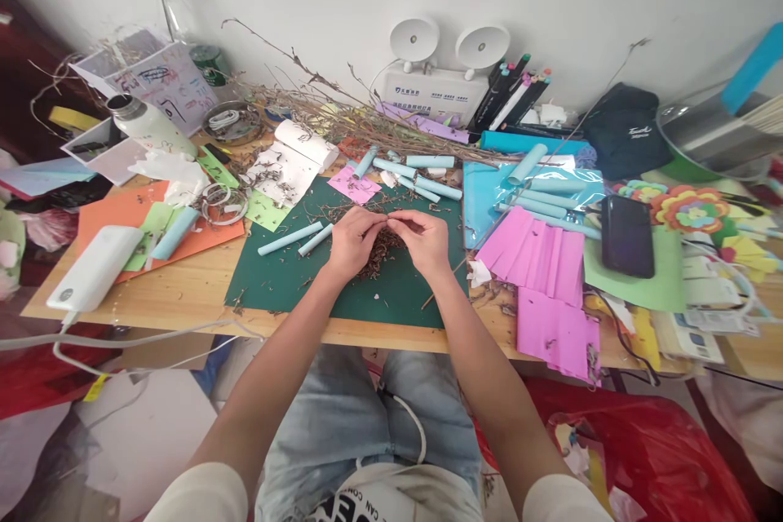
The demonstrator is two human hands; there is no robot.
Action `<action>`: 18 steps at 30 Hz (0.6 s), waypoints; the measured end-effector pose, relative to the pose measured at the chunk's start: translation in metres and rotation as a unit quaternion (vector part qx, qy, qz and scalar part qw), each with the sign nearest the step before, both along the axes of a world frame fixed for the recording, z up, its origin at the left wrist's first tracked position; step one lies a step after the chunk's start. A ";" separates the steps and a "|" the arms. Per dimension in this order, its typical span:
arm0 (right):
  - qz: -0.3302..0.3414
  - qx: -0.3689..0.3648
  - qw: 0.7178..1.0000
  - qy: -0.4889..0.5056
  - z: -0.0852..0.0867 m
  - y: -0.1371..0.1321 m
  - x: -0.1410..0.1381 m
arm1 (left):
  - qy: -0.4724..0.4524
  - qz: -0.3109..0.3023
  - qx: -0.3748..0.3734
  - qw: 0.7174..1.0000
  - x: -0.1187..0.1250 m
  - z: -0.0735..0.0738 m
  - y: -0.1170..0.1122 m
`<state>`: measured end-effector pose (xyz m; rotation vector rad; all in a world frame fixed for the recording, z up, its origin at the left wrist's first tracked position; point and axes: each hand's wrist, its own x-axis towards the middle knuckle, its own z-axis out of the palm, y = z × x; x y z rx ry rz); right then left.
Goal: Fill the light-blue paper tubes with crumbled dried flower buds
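Note:
My left hand and my right hand meet over a dark green cutting mat. Both pinch a thin dry twig between fingertips, fingers closed. Under the hands lies a small heap of brown twig scraps. Several pale blue paper rolls lie on the mat to the left and beyond the hands. A long bundle of dry branches stretches along the back of the wooden table.
Pink paper sheets and a black phone lie to the right. A white power bank, orange paper and a white bottle sit at left. Marker pens stand by the wall.

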<state>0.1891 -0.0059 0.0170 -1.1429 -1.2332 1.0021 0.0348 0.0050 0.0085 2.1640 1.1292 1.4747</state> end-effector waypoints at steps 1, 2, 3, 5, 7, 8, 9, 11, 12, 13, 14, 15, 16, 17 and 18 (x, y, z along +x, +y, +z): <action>-0.010 0.001 1.000 -0.009 0.001 0.000 0.001 | 0.003 0.004 -0.008 1.000 -0.001 0.000 0.000; -0.021 0.003 1.000 -0.015 0.001 0.000 0.002 | 0.002 0.015 -0.018 1.000 -0.002 0.000 0.001; -0.032 0.006 0.999 -0.018 0.001 0.000 0.003 | -0.002 0.031 -0.030 0.999 -0.003 0.000 0.001; -0.047 0.023 0.998 -0.030 0.001 0.000 0.006 | -0.015 0.062 -0.049 0.997 -0.005 0.000 0.003; -0.049 0.052 0.995 -0.067 0.000 0.000 0.008 | -0.024 0.060 -0.053 0.997 -0.007 0.000 0.004; -0.045 0.066 0.992 -0.094 0.001 0.000 0.008 | -0.024 0.045 -0.050 0.997 -0.007 0.000 0.004; -0.037 0.079 0.989 -0.123 0.001 0.000 0.009 | -0.021 0.026 -0.045 0.998 -0.008 0.001 0.004; -0.014 0.093 0.980 -0.174 0.002 0.000 0.009 | -0.013 -0.010 -0.037 0.999 -0.007 0.002 0.003; -0.003 0.095 0.977 -0.191 0.003 0.000 0.010 | -0.010 -0.020 -0.037 0.999 -0.006 0.003 0.002; 0.004 0.096 0.974 -0.204 0.004 0.000 0.010 | -0.008 -0.025 -0.040 0.999 -0.006 0.003 0.001; 0.007 0.096 0.972 -0.213 0.005 0.000 0.011 | -0.006 -0.025 -0.046 0.999 -0.005 0.004 0.000; 0.010 0.097 0.971 -0.218 0.006 0.000 0.011 | -0.005 -0.020 -0.055 0.998 -0.004 0.003 0.000; 0.014 0.097 0.971 -0.217 0.006 0.000 0.011 | -0.003 -0.015 -0.064 0.998 -0.004 0.003 -0.001; 0.023 0.098 0.972 -0.210 0.006 -0.001 0.011 | -0.001 -0.008 -0.072 0.997 -0.004 0.002 -0.001; 0.030 0.101 0.975 -0.198 0.006 -0.001 0.010 | 0.000 -0.003 -0.078 0.997 -0.003 0.002 -0.001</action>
